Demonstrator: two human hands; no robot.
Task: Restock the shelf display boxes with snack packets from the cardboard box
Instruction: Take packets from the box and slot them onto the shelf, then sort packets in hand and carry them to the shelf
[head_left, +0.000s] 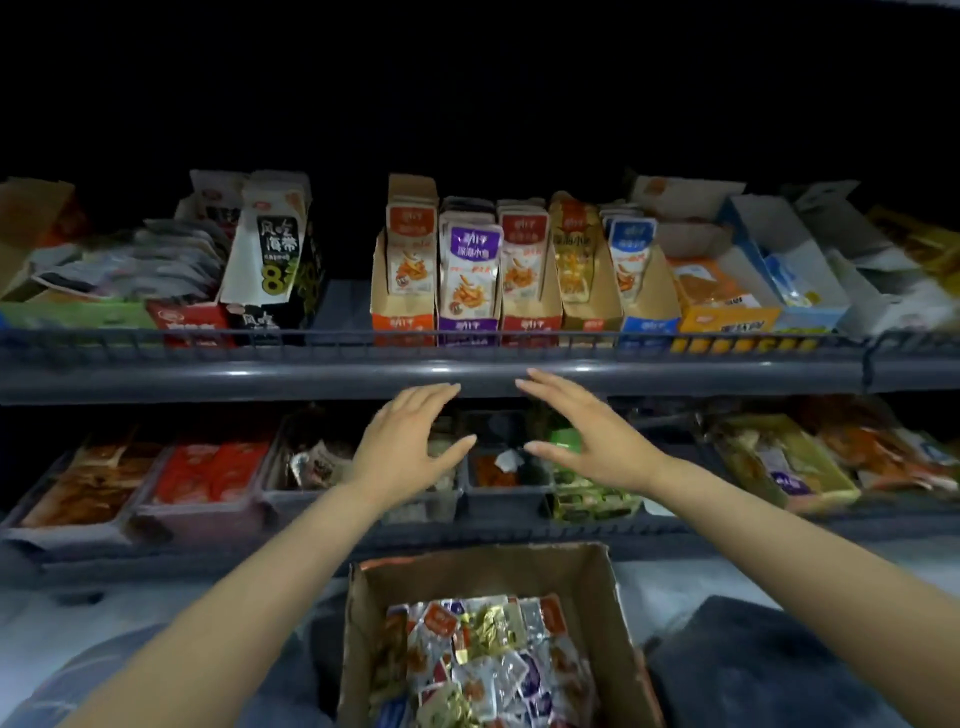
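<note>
Foil-shiny small snack packets (483, 660) in the brown cardboard box (621, 623) look light, slippery — we'd pinch edges (left hand (410, 447), right hand (587, 436): spread, empty).

grey shelf rail (208, 376), low wire fence (156, 340) along its top, pale floor (753, 571) below

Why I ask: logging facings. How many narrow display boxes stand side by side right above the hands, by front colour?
orange box: 1
purple box: 1
red box: 1
yellow box: 1
blue box: 1
Total: 5
</note>
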